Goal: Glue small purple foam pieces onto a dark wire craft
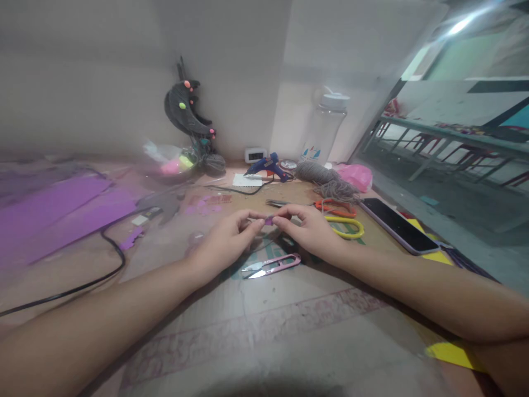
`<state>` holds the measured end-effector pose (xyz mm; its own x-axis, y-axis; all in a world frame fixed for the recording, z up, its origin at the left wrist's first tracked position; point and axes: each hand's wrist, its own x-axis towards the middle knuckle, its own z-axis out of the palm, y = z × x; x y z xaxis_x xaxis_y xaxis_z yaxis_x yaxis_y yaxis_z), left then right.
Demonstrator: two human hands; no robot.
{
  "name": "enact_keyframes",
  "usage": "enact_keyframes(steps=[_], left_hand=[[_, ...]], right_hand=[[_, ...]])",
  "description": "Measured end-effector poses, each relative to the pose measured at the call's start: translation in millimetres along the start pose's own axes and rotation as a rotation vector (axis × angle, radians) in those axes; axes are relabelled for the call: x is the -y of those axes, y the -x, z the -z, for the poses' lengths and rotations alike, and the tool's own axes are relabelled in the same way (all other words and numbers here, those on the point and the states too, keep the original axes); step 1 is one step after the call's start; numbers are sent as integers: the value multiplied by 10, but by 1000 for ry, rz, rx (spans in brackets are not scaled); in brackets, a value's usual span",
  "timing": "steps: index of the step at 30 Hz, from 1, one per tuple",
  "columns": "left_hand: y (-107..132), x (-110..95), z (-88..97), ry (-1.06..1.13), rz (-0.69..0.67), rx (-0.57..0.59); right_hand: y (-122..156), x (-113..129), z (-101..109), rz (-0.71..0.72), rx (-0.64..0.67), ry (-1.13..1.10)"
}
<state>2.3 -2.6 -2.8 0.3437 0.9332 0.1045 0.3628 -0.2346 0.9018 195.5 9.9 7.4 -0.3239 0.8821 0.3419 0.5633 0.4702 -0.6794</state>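
Note:
Between the fingertips of my two hands is a small purple piece [269,220], perhaps cut from the purple sheet; its exact shape is too small to make out. My left hand [233,234] pinches it from the left. From the right, the thumb and index finger of my right hand [305,229] close on it. Just below them on the table lie pink thread snips [273,266], blades pointing left. Scissors with orange handles [336,208] and a yellow-handled tool [347,227] rest beside my right wrist.
Purple sheets [74,215] and a black cable [113,242] lie at left. Behind stand a blue glue gun [268,165], grey yarn [322,176], a clear bottle [324,129] and a dark crescent ornament [182,110]. A phone [399,225] lies at the table's right edge.

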Motion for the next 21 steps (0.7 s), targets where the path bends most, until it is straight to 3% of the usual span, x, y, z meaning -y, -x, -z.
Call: enact_keyframes(steps=[10, 21], left_hand=[[11, 14, -20, -37, -39, 46], [17, 12, -13, -80, -101, 44]], right_hand=[[6, 2, -8, -4, 2, -4], [16, -29, -8, 31, 94, -53]])
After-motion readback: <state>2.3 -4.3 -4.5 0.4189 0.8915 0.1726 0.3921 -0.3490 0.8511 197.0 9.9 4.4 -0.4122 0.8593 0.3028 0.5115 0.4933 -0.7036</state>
